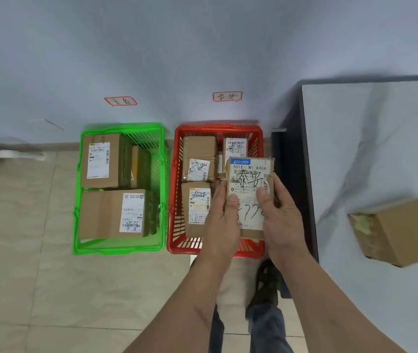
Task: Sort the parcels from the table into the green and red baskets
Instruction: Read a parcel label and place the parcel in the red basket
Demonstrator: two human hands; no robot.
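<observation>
A flat brown parcel (249,174) with a white shipping label is held over the right half of the red basket (177,138). My left hand (222,217) grips its left edge, thumb on the label. My right hand (280,215) grips its right edge, thumb also on the label. The red basket holds several labelled brown parcels (199,159). To its left, the green basket (121,127) holds three brown boxes (101,215). One brown parcel (401,228) lies on the table (368,149) at the right.
Both baskets stand on the tiled floor against the wall. Two red-framed handwritten labels (227,96) hang on the wall above them. The table's dark edge (294,174) runs just right of the red basket. My legs and a shoe (266,289) are below.
</observation>
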